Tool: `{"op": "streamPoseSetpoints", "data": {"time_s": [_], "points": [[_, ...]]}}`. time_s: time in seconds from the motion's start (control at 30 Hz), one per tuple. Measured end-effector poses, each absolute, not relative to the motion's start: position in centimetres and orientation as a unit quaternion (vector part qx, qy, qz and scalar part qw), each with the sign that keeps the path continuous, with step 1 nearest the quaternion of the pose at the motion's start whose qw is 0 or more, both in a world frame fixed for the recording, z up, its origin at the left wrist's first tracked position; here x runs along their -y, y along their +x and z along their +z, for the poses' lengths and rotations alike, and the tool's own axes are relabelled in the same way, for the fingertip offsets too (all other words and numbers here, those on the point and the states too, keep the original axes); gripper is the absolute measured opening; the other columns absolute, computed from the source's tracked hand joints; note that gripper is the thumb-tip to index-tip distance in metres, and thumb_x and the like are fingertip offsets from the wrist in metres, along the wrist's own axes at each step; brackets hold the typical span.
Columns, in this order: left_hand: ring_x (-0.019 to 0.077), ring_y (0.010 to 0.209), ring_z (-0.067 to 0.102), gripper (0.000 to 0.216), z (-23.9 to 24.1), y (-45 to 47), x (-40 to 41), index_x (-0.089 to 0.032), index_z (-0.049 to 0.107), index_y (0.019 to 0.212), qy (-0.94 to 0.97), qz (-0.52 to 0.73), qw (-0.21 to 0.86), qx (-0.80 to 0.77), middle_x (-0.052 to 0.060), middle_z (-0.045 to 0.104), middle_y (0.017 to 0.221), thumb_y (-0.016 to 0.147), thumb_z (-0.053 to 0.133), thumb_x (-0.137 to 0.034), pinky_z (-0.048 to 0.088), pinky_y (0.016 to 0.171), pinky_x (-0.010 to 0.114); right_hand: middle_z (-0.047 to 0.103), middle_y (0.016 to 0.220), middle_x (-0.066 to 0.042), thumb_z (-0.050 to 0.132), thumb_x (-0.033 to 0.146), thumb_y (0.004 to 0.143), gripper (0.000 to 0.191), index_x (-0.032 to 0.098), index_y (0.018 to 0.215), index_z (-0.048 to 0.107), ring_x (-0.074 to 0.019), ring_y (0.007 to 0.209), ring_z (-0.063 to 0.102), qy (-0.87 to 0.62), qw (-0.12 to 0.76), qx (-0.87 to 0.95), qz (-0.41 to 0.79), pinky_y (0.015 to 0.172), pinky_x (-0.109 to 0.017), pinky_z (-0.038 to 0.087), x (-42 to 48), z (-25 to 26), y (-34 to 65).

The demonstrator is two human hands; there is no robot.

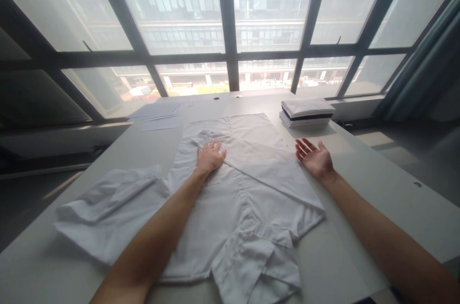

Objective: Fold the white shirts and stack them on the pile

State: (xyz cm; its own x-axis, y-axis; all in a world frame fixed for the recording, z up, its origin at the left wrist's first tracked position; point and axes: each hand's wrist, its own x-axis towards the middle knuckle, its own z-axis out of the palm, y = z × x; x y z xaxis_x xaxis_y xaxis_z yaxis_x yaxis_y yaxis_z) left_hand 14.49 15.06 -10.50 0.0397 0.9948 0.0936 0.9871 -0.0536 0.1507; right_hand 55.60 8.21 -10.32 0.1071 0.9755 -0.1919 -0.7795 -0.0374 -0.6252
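A white shirt (247,189) lies spread on the pale table (377,184), collar towards me, with one sleeve folded diagonally across its back. My left hand (210,156) rests flat on the shirt near its far left part, fingers spread, palm down. My right hand (314,156) hovers at the shirt's right edge, palm turned up and fingers open, holding nothing. The shirt's other sleeve (111,203) stretches out to the left on the table.
A stack of folded garments (306,111), white with one dark layer, sits at the far right of the table. Flat sheets of paper or cloth (160,115) lie at the far left. Big windows (230,21) rise behind; the table's edges drop off left and right.
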Motion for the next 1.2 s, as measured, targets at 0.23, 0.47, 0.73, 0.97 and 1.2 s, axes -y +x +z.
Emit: {"op": "streamPoseSetpoints", "data": {"time_s": [0.23,0.47,0.73,0.97,1.2], "points": [[0.0386,0.156,0.027,0.065,-10.6,14.4,-15.1,-0.023,0.046,0.158,0.723,0.089,0.018,-0.685,0.011,0.032,0.17,0.102,0.036,-0.053,0.018,0.124,0.064,0.076,0.118,-0.011,0.027,0.052,0.107,0.048,0.027,0.116,0.067,-0.0239,0.096,0.074,-0.312,0.677,0.15,0.649,0.072,-0.04,0.065,-8.1,-10.1,55.4],[0.0379,0.156,0.026,0.064,-10.5,14.5,-15.1,-0.024,0.045,0.159,0.72,0.085,0.024,-0.688,0.01,0.03,0.17,0.103,0.037,-0.053,0.018,0.125,0.064,0.077,0.117,-0.01,0.026,0.052,0.107,0.049,0.028,0.115,0.067,-0.0231,0.094,0.074,-0.314,0.677,0.15,0.649,0.071,-0.04,0.065,-8.0,-9.9,55.2],[0.0394,0.155,0.027,0.064,-10.7,14.4,-15.2,-0.023,0.045,0.159,0.724,0.085,0.018,-0.684,0.011,0.031,0.17,0.103,0.037,-0.053,0.019,0.124,0.065,0.075,0.122,-0.012,0.023,0.053,0.108,0.053,0.026,0.124,0.066,-0.0238,0.107,0.073,-0.309,0.674,0.182,0.645,0.09,-0.043,0.063,-7.8,-9.6,55.2],[0.0384,0.155,0.028,0.062,-10.8,14.4,-15.3,-0.025,0.045,0.159,0.723,0.081,0.008,-0.686,0.01,0.033,0.169,0.103,0.037,-0.052,0.02,0.124,0.063,0.056,0.153,-0.015,0.042,0.058,0.105,0.058,0.02,0.148,0.053,-0.0316,0.138,0.057,-0.246,0.31,0.417,0.818,0.121,-0.056,0.036,-5.1,-8.3,54.2],[0.0378,0.156,0.027,0.063,-10.7,14.3,-15.2,-0.025,0.044,0.16,0.721,0.077,0.012,-0.689,0.009,0.031,0.17,0.104,0.036,-0.053,0.02,0.124,0.063,0.068,0.133,-0.022,0.035,0.036,0.109,0.043,0.011,0.138,0.055,-0.0279,0.124,0.068,-0.339,0.502,0.302,0.736,0.113,-0.05,0.05,-7.3,-10.1,55.0]]}}
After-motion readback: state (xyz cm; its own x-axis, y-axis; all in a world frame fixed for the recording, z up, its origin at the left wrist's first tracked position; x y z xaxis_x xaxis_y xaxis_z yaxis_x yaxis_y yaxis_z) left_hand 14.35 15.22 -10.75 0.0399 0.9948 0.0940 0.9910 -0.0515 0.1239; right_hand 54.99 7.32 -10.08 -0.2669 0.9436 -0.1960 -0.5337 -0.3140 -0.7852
